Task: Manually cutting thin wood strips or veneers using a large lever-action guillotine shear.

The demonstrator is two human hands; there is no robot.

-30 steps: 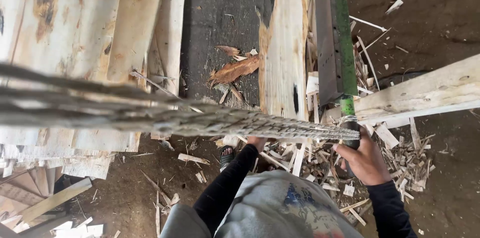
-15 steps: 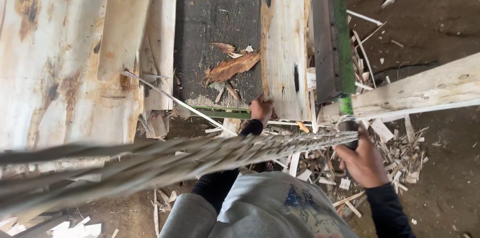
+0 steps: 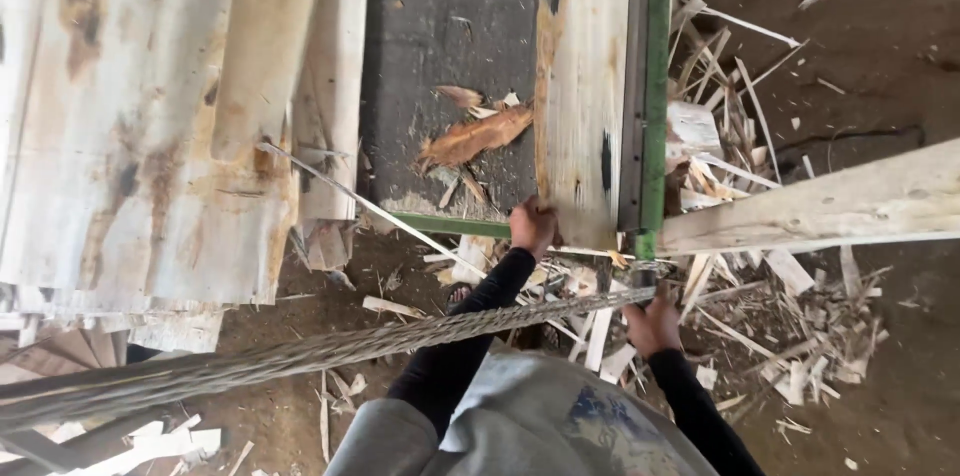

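My left hand (image 3: 532, 226) grips the near end of a pale wooden plank (image 3: 580, 86) that lies lengthwise on a dark table (image 3: 440, 36). Along the plank's right side runs a green metal rail (image 3: 655, 76). My right hand (image 3: 652, 324) is closed around the end of a thick twisted steel cable (image 3: 330, 346), just below the rail's near end. The cable stretches from there down to the left edge of the view, crossing over my left forearm. Both arms wear black sleeves.
A stack of pale, bark-stained wood sheets (image 3: 150, 126) fills the left. A bark scrap (image 3: 475, 136) lies on the table. A light timber beam (image 3: 830, 204) crosses at the right. Splinters and offcuts (image 3: 780, 326) litter the dirt ground around my feet.
My left hand rose from beneath the cable to the plank's near end. The cable has dropped lower and now slopes down to the left. My right hand stayed at the cable's end.
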